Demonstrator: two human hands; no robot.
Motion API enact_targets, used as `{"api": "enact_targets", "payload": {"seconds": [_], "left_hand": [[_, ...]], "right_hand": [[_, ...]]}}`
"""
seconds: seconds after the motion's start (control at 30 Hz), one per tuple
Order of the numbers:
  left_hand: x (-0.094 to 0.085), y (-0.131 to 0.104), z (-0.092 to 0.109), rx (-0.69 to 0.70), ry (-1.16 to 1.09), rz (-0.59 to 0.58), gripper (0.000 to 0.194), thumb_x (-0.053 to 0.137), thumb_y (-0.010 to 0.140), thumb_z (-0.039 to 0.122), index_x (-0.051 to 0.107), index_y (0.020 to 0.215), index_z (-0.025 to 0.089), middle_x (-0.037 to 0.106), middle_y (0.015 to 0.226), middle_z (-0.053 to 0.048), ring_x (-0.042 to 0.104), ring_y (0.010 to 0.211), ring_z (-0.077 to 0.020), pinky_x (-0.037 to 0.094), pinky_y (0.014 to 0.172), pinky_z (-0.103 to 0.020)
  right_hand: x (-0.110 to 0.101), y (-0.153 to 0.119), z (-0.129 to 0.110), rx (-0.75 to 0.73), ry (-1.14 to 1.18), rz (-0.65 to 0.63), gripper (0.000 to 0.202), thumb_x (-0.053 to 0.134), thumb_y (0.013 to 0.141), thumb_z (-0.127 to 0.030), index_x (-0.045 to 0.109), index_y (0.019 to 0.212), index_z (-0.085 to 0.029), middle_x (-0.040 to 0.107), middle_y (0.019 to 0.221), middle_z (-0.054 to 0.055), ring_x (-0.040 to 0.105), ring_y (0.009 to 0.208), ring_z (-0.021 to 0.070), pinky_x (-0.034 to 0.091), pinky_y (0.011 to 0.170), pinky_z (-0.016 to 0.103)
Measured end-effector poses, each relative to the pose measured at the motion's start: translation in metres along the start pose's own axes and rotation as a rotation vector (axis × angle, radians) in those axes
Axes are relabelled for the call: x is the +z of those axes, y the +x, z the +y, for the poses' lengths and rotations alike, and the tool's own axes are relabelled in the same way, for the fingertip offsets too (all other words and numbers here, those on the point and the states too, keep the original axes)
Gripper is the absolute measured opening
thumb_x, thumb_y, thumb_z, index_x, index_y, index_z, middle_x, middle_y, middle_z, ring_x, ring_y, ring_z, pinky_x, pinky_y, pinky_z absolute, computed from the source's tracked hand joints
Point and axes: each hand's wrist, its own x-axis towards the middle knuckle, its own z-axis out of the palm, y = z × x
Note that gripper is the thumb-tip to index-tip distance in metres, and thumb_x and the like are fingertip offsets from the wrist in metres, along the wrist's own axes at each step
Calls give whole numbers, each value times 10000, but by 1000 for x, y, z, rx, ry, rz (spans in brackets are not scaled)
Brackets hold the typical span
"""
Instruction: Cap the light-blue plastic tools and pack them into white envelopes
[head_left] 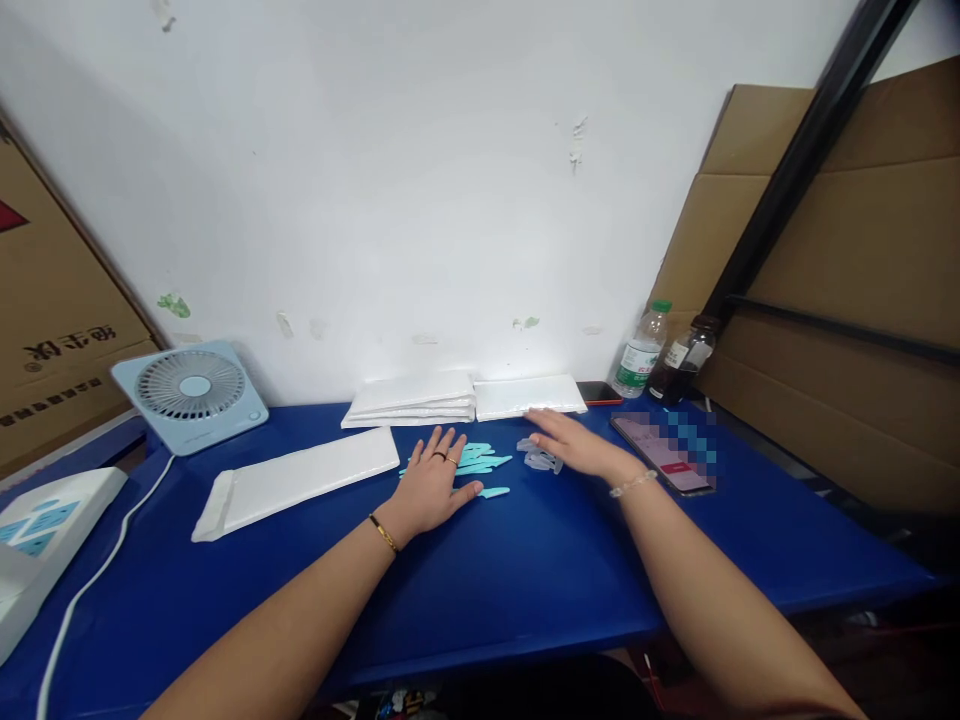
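Note:
My left hand (431, 482) lies open and palm down over a small heap of flat turquoise plastic pieces (484, 463), with its fingers spread. Part of the heap is hidden beneath the palm. My right hand (581, 445) is open, its fingers stretched out above a little pile of clear, whitish plastic pieces (540, 458). What kind of pieces these are I cannot tell. Left of my left hand, a long white padded envelope (300, 482) lies at a slant on the blue table (480, 590).
Against the wall are a stack of white envelopes (411, 398), another white envelope (529, 396) and a dark phone (601, 392). On the right stand a water bottle (641, 355) and a dark drink bottle (681, 365), near a lit phone (664, 452). A blue fan (193, 392) with a white cable stands left.

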Motion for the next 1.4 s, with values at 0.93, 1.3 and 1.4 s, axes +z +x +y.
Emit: {"api": "enact_targets", "payload": {"seconds": [0.93, 1.3, 1.4], "left_hand": [[2, -23, 68, 143, -85, -145, 874, 288, 816, 724, 159, 1485, 176, 82, 1545, -114, 15, 1410, -353, 111, 1121, -573], [-2, 0, 36, 45, -39, 4, 771, 287, 871, 650, 284, 1440, 130, 246, 1507, -158, 168, 1393, -345, 159, 1102, -560], [-9, 20, 8, -58, -124, 67, 551, 300, 929, 485, 442, 1336, 142, 480, 1357, -151, 416, 1260, -287, 354, 1019, -443]], "right_hand": [[20, 8, 4, 36, 224, -56, 489, 230, 967, -379, 343, 1429, -266, 338, 1485, 11, 211, 1400, 227, 100, 1148, 511], [17, 10, -35, -225, 22, -103, 456, 331, 938, -310, 423, 1385, -304, 424, 1437, -5, 232, 1391, 249, 54, 1137, 508], [11, 13, -22, -187, 38, 57, 421, 318, 943, -290, 526, 1307, -256, 527, 1350, 38, 376, 1310, 240, 192, 1112, 457]]}}
